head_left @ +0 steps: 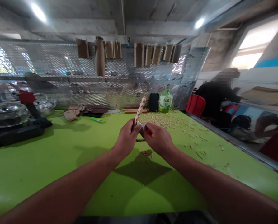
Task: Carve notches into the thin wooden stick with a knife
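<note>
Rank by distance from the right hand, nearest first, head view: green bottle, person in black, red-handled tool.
1. Red-handled tool: gripped in the right hand.
2. Green bottle: ahead, at the table's far side.
3. Person in black: off to the right, past the table edge.

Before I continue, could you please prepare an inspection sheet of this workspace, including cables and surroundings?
Surface: flat bright green tabletop, pale wood chips scattered on its right side; small heap in front of the person, below the hands.
Work things: notched pale wooden strip, tilted; small tool with red and silver parts at its lower end.
Clutter: green plastic bottle with label, dark upright rectangular object beside it, flat brown wooden pieces at back left.
Hands: left hand, fingers closed on the strip; right hand, fingers closed on the tool.
Cables: nothing clearly seen.
Surroundings: perforated grey metal screen behind; person in dark clothing at right, apart.
</note>
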